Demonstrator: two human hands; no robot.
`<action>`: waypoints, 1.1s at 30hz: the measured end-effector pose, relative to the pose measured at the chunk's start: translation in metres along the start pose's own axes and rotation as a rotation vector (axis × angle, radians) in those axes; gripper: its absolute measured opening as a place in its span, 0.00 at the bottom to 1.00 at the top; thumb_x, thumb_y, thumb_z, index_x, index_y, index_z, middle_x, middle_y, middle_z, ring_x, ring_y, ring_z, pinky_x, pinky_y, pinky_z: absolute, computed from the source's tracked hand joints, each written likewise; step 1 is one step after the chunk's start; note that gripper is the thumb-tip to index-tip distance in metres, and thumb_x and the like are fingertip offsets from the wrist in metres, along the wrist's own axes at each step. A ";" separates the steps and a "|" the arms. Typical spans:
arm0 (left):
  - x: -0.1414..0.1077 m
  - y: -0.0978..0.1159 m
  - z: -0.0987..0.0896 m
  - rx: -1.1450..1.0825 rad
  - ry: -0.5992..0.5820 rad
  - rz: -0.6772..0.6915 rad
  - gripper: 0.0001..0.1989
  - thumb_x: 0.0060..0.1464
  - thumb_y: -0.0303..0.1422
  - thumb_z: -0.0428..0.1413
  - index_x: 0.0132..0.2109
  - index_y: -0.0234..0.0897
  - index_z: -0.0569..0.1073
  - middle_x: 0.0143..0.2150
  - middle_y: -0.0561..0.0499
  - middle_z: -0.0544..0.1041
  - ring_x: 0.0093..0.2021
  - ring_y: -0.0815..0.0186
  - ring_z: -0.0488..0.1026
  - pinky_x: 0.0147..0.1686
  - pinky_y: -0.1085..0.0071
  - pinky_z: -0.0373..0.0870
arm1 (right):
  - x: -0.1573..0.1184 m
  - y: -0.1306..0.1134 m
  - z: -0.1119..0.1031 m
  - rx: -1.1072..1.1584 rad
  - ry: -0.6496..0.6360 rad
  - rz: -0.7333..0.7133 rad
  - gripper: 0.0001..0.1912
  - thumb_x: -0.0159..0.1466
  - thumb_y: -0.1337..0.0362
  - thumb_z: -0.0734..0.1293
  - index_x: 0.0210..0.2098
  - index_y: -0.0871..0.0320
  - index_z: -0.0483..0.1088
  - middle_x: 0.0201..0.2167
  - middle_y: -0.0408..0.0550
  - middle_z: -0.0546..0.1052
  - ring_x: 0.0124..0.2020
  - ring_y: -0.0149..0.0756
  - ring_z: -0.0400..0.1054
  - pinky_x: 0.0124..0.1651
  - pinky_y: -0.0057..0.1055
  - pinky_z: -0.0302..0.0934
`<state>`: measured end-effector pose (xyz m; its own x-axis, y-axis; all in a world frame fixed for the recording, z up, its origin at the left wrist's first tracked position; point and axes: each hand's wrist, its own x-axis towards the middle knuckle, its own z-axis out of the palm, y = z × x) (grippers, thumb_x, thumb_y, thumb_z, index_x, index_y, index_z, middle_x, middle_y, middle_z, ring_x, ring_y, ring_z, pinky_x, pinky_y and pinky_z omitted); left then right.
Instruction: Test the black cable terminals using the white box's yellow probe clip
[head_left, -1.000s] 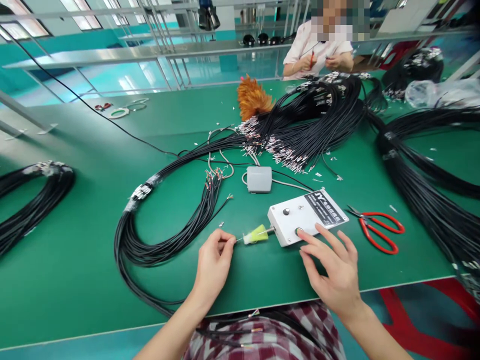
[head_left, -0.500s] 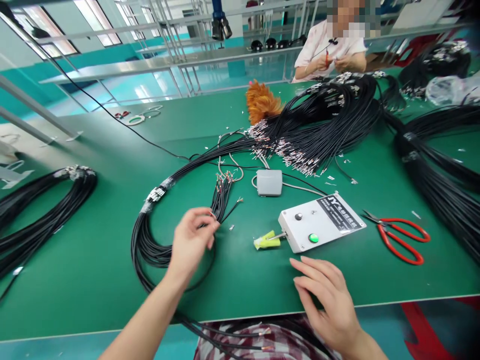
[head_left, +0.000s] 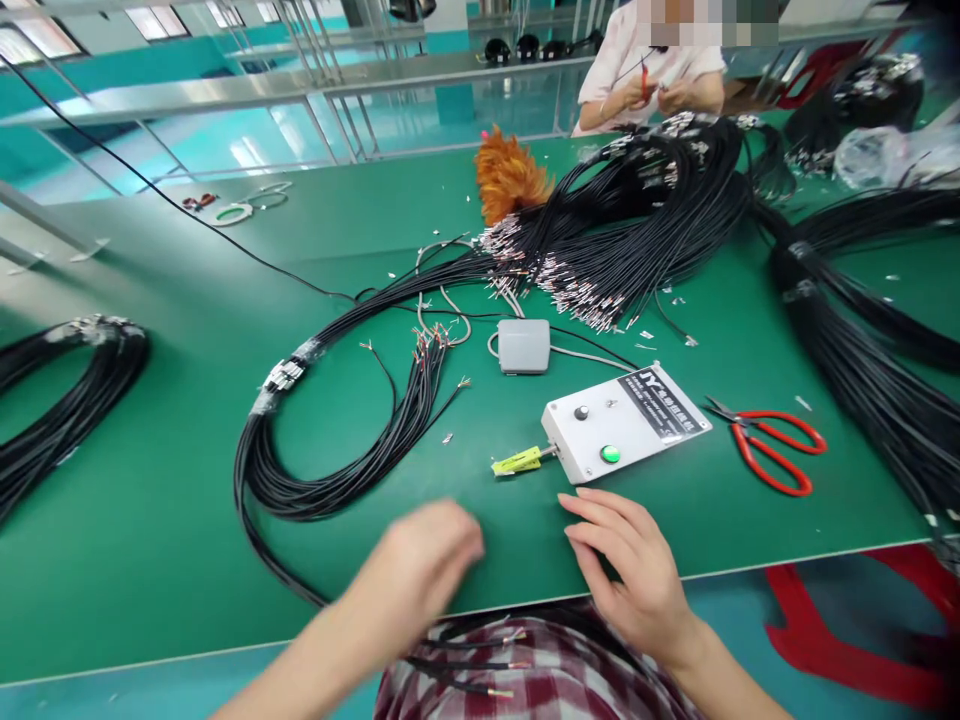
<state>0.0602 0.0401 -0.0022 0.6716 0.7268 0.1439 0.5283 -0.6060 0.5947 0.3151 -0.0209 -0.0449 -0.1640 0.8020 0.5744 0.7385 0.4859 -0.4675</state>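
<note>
1. your left hand [head_left: 435,555] has dropped from the cable ends to near the table's front edge since half a second ago; it is curled and blurred, so you cannot tell whether it grips anything. one cable [head_left: 386,372] now sits apart, left of the other ends.
2. beneath it all is your green table [head_left: 172,500].
3. your looped bundle of black cables [head_left: 300,500] lies on it, beyond and left of that hand.
4. your right hand [head_left: 626,560] is loosely parted, with nothing visible in its grasp, fingertips just beside the white control box [head_left: 634,422].
5. red-handled pliers [head_left: 741,420] lie right of the box.
6. a yellow clip [head_left: 517,461] is on the box's shaft.
7. a green button [head_left: 610,454] glows on top.
</note>
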 end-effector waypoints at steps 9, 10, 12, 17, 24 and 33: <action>-0.022 0.036 0.018 -0.277 -0.070 -0.207 0.09 0.60 0.26 0.53 0.32 0.38 0.74 0.28 0.49 0.77 0.29 0.63 0.73 0.29 0.71 0.68 | 0.008 -0.017 -0.004 0.229 -0.043 0.125 0.13 0.64 0.75 0.64 0.44 0.54 0.72 0.48 0.51 0.78 0.52 0.40 0.71 0.54 0.41 0.68; -0.018 0.037 0.013 -0.370 -0.023 -0.289 0.08 0.60 0.29 0.54 0.32 0.39 0.76 0.27 0.50 0.78 0.28 0.64 0.74 0.29 0.71 0.69 | 0.012 -0.023 -0.004 0.317 -0.052 0.198 0.12 0.65 0.74 0.64 0.45 0.54 0.72 0.48 0.51 0.78 0.51 0.39 0.71 0.53 0.39 0.68; -0.009 0.040 0.009 -0.546 0.062 -0.437 0.08 0.58 0.32 0.57 0.32 0.39 0.78 0.24 0.51 0.77 0.24 0.65 0.73 0.27 0.72 0.69 | 0.021 -0.034 -0.003 0.538 -0.083 0.384 0.09 0.66 0.70 0.64 0.43 0.54 0.73 0.44 0.50 0.78 0.46 0.36 0.73 0.48 0.34 0.70; 0.000 0.045 0.012 -0.842 0.099 -0.617 0.10 0.56 0.37 0.56 0.35 0.37 0.80 0.22 0.52 0.76 0.17 0.69 0.69 0.21 0.73 0.66 | 0.042 -0.049 0.009 1.109 -0.196 0.817 0.09 0.65 0.57 0.67 0.36 0.56 0.74 0.29 0.44 0.78 0.28 0.29 0.70 0.34 0.26 0.66; 0.005 0.047 0.010 -0.855 0.129 -0.600 0.11 0.56 0.36 0.55 0.31 0.36 0.79 0.23 0.52 0.75 0.16 0.72 0.66 0.19 0.76 0.62 | 0.047 -0.052 0.025 1.393 -0.183 0.993 0.13 0.58 0.54 0.73 0.32 0.58 0.75 0.25 0.41 0.75 0.24 0.25 0.64 0.29 0.23 0.57; 0.004 0.045 0.012 -0.897 0.107 -0.652 0.14 0.59 0.40 0.55 0.35 0.33 0.75 0.23 0.53 0.74 0.15 0.74 0.64 0.18 0.77 0.58 | 0.044 -0.052 0.031 1.333 -0.151 1.011 0.14 0.57 0.54 0.74 0.31 0.58 0.73 0.25 0.40 0.73 0.23 0.23 0.61 0.29 0.23 0.57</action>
<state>0.0931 0.0121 0.0153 0.3314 0.8710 -0.3628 0.1678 0.3240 0.9311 0.2494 -0.0001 -0.0164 -0.1178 0.9402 -0.3196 -0.4395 -0.3380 -0.8322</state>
